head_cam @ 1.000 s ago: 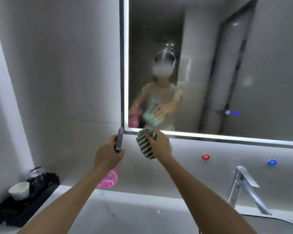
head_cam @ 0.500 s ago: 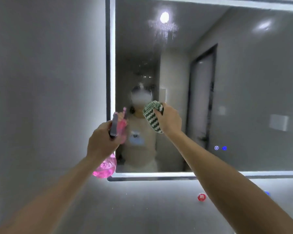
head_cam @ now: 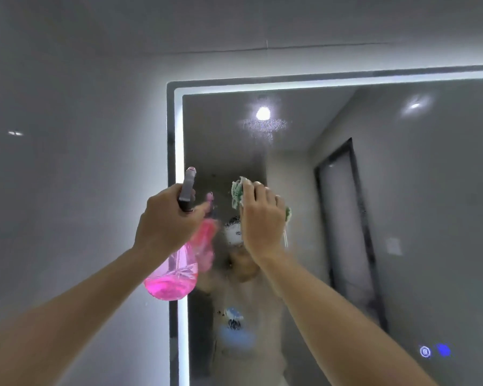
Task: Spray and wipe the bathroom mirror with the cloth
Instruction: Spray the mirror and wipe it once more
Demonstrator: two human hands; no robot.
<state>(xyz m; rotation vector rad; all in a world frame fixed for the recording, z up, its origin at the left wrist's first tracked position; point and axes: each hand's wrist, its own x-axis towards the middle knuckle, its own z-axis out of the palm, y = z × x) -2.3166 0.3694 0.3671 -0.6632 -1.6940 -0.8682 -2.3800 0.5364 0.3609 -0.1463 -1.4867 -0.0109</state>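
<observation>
A wall mirror (head_cam: 402, 218) with a lit white border fills the right half of the view. My left hand (head_cam: 165, 221) grips the neck of a pink spray bottle (head_cam: 173, 277) in front of the mirror's left edge, its grey nozzle pointing up. My right hand (head_cam: 262, 218) presses a green and white cloth (head_cam: 237, 192) flat against the glass, fingers spread over it. Most of the cloth is hidden under the hand. A patch of fine spray droplets (head_cam: 265, 126) sits on the glass above the cloth.
A pale grey wall (head_cam: 67, 162) lies to the left of the mirror and above it. Two small lit touch buttons (head_cam: 434, 351) glow at the mirror's lower right. The reflection shows a person and a dark doorway.
The view has tilted upward, so the counter, tap and mirror's bottom edge have left the frame. Both hands rose along the mirror, and the right hand now lies flat on the cloth.
</observation>
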